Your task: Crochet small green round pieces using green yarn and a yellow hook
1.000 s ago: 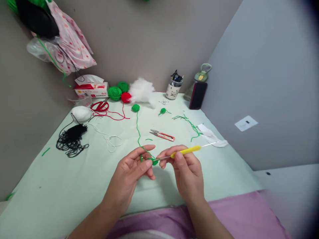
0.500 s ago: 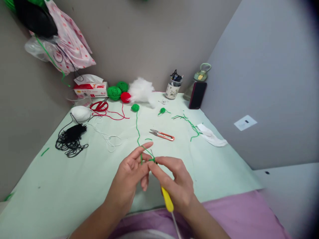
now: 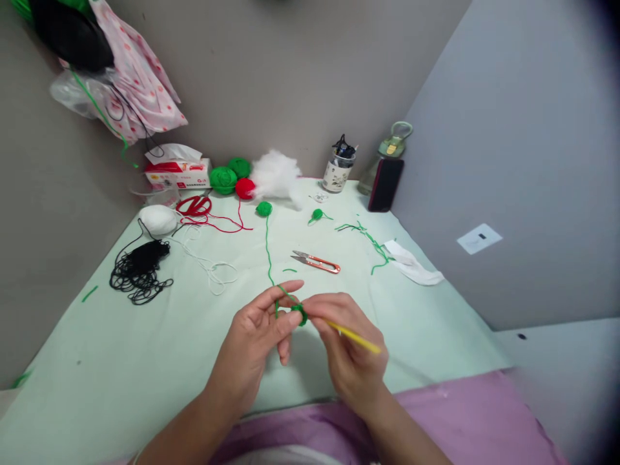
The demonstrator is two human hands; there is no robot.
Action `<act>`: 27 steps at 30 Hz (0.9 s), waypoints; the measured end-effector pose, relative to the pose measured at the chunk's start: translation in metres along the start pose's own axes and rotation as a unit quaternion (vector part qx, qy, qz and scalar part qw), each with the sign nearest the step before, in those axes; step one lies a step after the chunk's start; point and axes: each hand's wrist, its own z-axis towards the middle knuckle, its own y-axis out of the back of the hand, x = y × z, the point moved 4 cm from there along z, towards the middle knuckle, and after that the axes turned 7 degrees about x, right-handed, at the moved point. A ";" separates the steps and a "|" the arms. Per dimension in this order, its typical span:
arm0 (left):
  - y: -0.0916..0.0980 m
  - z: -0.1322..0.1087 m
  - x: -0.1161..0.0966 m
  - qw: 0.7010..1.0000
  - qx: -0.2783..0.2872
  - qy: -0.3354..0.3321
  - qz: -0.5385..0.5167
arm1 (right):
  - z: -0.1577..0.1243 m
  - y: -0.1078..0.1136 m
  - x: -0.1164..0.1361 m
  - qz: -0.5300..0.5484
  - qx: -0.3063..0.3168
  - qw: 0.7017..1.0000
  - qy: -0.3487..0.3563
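1. The small green yarn piece (image 3: 301,315) is pinched by the left hand (image 3: 256,330), above the surface (image 3: 159,361).
2. The yellow-handled hook (image 3: 357,338) is gripped by the right hand (image 3: 356,368), close beside it.

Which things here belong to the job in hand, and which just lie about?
In use:
green crochet piece, in the left hand
yellow-handled crochet hook, in the right hand
small green yarn ball, its strand running to the left hand

Apparently idle:
orange thread snips
red-handled scissors
black yarn
phone
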 end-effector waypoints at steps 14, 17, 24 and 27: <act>0.001 0.001 0.000 0.999 0.019 0.028 -0.020 | 0.008 -0.001 -0.015 0.210 -0.038 0.970 -0.114; 0.002 0.000 -0.001 1.000 0.009 0.014 0.003 | 0.007 -0.001 -0.013 0.204 -0.045 0.970 -0.121; 0.006 0.000 -0.003 1.000 0.010 0.024 -0.017 | 0.005 -0.003 -0.026 0.330 -0.056 0.925 -0.180; 0.006 0.000 -0.002 1.000 0.008 0.028 -0.011 | 0.005 -0.003 -0.027 0.356 -0.052 0.914 -0.188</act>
